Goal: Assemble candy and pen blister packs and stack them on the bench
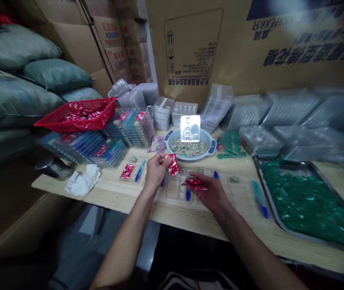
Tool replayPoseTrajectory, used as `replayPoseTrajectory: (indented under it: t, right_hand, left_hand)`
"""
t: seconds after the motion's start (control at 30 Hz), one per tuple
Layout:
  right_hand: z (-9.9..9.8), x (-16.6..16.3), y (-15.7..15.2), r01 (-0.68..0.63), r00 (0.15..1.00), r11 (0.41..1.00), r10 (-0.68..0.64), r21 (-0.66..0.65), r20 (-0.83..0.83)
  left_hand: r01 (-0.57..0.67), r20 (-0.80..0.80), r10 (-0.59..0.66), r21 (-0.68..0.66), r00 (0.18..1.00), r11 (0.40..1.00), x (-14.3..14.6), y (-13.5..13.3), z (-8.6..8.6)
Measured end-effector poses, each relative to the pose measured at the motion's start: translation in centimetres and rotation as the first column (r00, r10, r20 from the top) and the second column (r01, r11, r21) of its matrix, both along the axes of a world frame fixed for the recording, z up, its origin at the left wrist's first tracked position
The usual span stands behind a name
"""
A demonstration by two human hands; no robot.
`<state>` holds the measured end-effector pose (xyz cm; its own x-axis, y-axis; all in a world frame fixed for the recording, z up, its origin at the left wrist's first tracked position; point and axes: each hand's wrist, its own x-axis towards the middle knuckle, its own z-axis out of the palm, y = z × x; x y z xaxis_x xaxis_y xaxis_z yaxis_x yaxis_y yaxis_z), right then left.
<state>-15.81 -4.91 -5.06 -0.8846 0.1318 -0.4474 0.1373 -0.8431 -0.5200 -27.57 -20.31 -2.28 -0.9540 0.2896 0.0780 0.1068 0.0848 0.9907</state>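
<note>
My left hand (156,171) pinches a red-and-white packet (173,164) by its edge, above a row of clear plastic trays. In my right hand (209,189) are more red packets (195,184), held between thumb and fingers. Below the hands, a clear tray (173,187) is partly covered by them. A blue pen-like stick (188,193) shows under my right hand. To the left, another tray holds a red packet (127,171) and a blue stick (140,170). At the right, a tray (241,197) has a small green piece (234,179) and a blue stick (260,199).
Behind the hands stands a light-blue basin (165,141) of small green-and-tan pieces. A metal tray (276,217) of green packets is at the right. Filled trays (135,131) are stacked at left beside a red basket (48,125). Empty clear trays (246,110) line the back.
</note>
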Motion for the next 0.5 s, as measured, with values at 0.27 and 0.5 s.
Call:
replayPoseTrajectory:
  t: [0.27,0.5]
  right_hand:
    - [0.0,1.8,3.2,0.127,0.992,0.99,-0.126,-0.063,0.023]
    - [0.3,1.6,1.4,0.122,0.986,0.991,-0.126,-0.046,-0.107]
  left_hand:
    - [-0.032,-0.181,-0.144,-0.719,0.973,0.694,2.6,-2.5,-3.0]
    - [0.155,-0.289,-0.298,-0.43,0.91,0.89,5.9,1.6,0.2]
